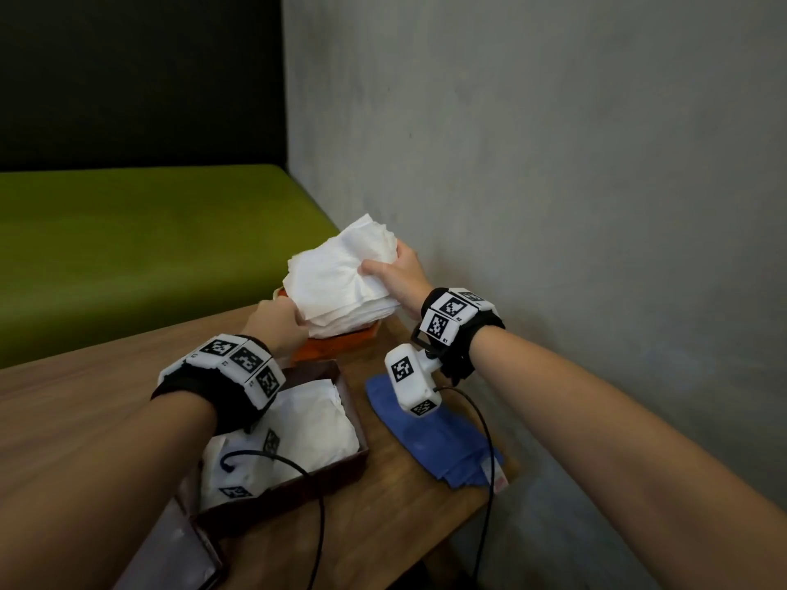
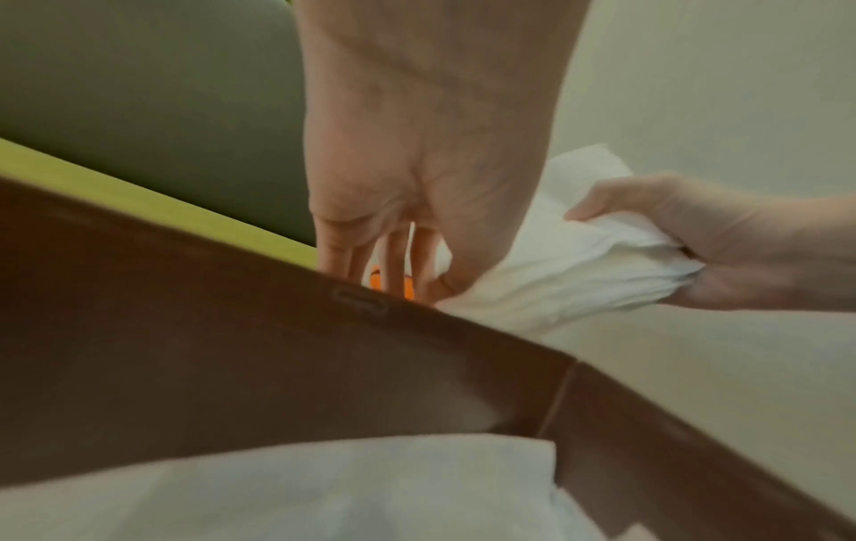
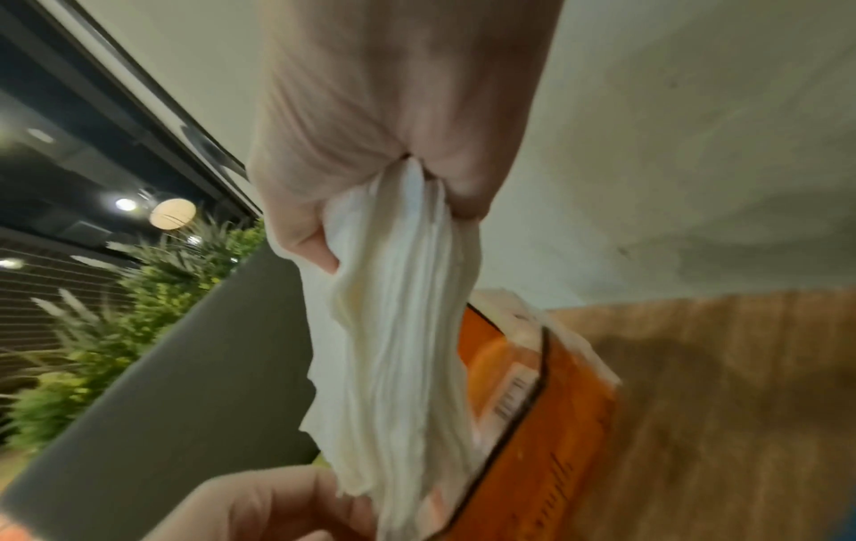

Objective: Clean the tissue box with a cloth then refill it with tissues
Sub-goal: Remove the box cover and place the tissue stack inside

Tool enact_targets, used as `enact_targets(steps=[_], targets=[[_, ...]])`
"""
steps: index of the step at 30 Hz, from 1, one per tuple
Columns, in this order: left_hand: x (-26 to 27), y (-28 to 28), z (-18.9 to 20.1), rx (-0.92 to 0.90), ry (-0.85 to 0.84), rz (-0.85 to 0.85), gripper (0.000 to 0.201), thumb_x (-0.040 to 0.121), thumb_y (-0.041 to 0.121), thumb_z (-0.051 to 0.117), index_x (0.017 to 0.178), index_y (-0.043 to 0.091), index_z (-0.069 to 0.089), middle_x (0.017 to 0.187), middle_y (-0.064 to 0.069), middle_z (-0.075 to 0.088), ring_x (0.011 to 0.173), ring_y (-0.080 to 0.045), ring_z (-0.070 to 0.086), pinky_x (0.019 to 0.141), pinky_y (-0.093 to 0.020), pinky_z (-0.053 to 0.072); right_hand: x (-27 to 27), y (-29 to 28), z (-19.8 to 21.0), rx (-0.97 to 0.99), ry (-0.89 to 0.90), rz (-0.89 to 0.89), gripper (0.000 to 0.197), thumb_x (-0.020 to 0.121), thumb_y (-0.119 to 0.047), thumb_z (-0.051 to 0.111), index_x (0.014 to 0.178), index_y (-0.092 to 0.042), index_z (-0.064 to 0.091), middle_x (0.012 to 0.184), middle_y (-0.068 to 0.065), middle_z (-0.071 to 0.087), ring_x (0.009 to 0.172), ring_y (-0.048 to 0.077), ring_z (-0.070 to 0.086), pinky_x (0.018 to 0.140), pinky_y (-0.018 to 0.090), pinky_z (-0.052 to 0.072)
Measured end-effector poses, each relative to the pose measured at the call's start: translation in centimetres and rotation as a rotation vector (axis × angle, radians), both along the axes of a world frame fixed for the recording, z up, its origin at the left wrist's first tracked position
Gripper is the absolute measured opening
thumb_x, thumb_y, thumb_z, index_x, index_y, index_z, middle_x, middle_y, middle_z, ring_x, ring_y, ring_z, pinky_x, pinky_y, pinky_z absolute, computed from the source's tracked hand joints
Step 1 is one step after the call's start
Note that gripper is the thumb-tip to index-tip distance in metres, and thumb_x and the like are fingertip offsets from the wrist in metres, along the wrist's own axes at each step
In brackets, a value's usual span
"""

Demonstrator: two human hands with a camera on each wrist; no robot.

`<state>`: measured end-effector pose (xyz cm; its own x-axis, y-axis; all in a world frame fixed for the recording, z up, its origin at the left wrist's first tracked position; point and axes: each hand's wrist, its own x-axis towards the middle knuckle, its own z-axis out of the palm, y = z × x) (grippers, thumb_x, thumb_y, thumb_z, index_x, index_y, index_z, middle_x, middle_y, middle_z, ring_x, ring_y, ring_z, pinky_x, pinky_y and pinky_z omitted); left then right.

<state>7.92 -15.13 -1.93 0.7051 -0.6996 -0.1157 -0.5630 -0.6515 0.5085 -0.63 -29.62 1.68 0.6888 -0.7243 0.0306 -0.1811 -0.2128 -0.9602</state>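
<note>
A thick stack of white tissues (image 1: 340, 278) is held tilted above an orange tissue pack (image 1: 336, 344) at the table's far edge. My right hand (image 1: 394, 270) grips the stack's right edge, thumb on top; the right wrist view shows the sheets (image 3: 398, 347) pinched in that hand (image 3: 394, 205). My left hand (image 1: 283, 319) holds the lower left end, thumb against the tissues (image 2: 555, 278) and fingers (image 2: 394, 263) behind them. The open brown tissue box (image 1: 353, 423) sits nearer to me with white tissues (image 1: 315, 423) inside. A blue cloth (image 1: 434, 436) lies flat to its right.
The wooden table (image 1: 85, 419) ends close to the grey wall (image 1: 553, 206) on the right. A green bench seat (image 1: 149, 249) runs behind it. A brown lid (image 1: 170, 555) lies at the near left. Black cables (image 1: 481, 419) hang from both wrists over the box and cloth.
</note>
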Motion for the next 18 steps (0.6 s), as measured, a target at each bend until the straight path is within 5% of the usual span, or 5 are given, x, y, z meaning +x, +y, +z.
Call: enact_targets(steps=[4, 8, 12, 15, 18], targets=[[0.2, 2.5, 1.3, -0.238, 0.081, 0.206, 0.022, 0.088, 0.004, 0.041, 0.104, -0.006, 0.054, 0.11, -0.025, 0.06, 0.099, -0.042, 0.057, 0.088, -0.044, 0.048, -1.9, 2.2, 4.5, 0.041, -0.141, 0.017, 0.035, 0.077, -0.004, 0.065, 0.109, -0.011, 0.052, 0.111, 0.013, 0.062, 0.105, 0.031, 0.059, 0.097, 0.046, 0.049], [-1.4, 5.4, 3.2, -0.646, 0.664, 0.199, 0.033, 0.097, 0.013, 0.035, 0.122, -0.003, 0.048, 0.092, -0.018, 0.062, 0.071, -0.027, 0.06, 0.071, -0.037, 0.054, -3.6, 5.7, 7.2, 0.183, -0.245, 0.091, 0.05, 0.065, -0.015, 0.066, 0.112, -0.005, 0.052, 0.114, 0.018, 0.062, 0.098, 0.03, 0.061, 0.09, 0.042, 0.052], [-3.8, 8.7, 5.4, -0.963, 1.231, 0.22, 0.071, 0.089, 0.064, 0.01, 0.108, 0.019, 0.061, 0.086, -0.003, 0.074, 0.09, -0.026, 0.063, 0.081, -0.043, 0.048, -5.2, 9.4, 4.5, 0.245, -0.093, 0.05, 0.054, 0.074, -0.014, 0.067, 0.123, -0.002, 0.049, 0.116, 0.016, 0.062, 0.094, 0.026, 0.062, 0.079, 0.031, 0.055], [-4.9, 10.8, 5.0, -0.884, 1.196, 0.266, 0.058, 0.089, 0.059, 0.029, 0.1, 0.013, 0.063, 0.075, -0.002, 0.076, 0.07, -0.019, 0.071, 0.063, -0.032, 0.059, -5.5, 10.9, 1.3, 0.203, 0.097, 0.016, 0.073, 0.055, -0.044, 0.061, 0.118, -0.01, 0.045, 0.115, 0.009, 0.058, 0.103, 0.027, 0.058, 0.092, 0.043, 0.049], [-4.9, 12.2, 3.1, -0.781, 0.949, 0.307, 0.037, 0.085, 0.016, 0.06, 0.119, 0.003, 0.056, 0.107, -0.012, 0.069, 0.079, -0.02, 0.07, 0.059, -0.026, 0.059, -5.7, 12.2, 0.6, 0.241, 0.136, 0.093, 0.029, 0.071, -0.036, 0.048, 0.091, -0.016, 0.04, 0.082, 0.002, 0.046, 0.078, 0.019, 0.047, 0.076, 0.034, 0.039]])
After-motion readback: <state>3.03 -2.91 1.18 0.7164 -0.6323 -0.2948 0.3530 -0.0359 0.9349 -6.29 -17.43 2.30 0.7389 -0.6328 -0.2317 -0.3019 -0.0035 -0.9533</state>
